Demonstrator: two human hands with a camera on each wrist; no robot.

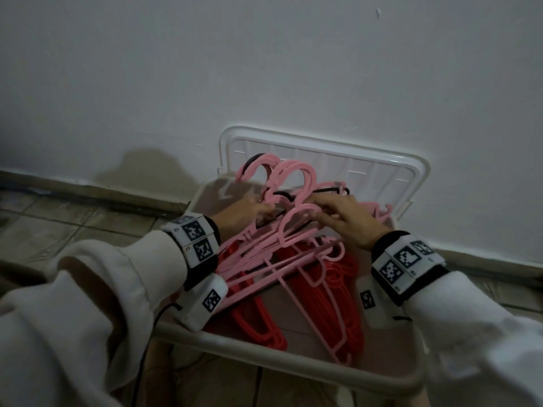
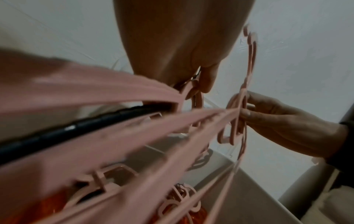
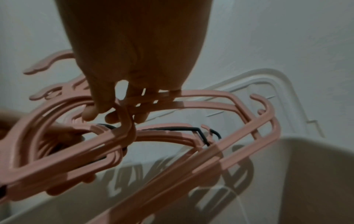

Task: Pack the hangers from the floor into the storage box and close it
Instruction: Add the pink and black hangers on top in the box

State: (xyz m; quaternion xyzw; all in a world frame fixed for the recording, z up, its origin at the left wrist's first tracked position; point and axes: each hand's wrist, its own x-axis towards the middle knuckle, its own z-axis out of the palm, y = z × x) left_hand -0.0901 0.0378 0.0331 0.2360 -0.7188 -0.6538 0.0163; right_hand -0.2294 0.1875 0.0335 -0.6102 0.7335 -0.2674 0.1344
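Note:
A bundle of pink hangers (image 1: 282,230) with a black one among them hangs over the open storage box (image 1: 293,356). Red hangers (image 1: 332,292) lie on the box bottom. My left hand (image 1: 246,212) grips the bundle near the hook necks; in the left wrist view its fingers (image 2: 206,78) curl round pink plastic. My right hand (image 1: 343,218) holds the same bundle from the right, and its fingers (image 3: 113,112) curl round the pink hanger bars (image 3: 191,100). The white lid (image 1: 323,160) stands open against the wall behind the box.
The white wall (image 1: 264,69) rises right behind the box, with a skirting board (image 1: 88,189) along a tiled floor (image 1: 58,221). A black cable (image 1: 147,348) runs from my left wrist past the box's near rim.

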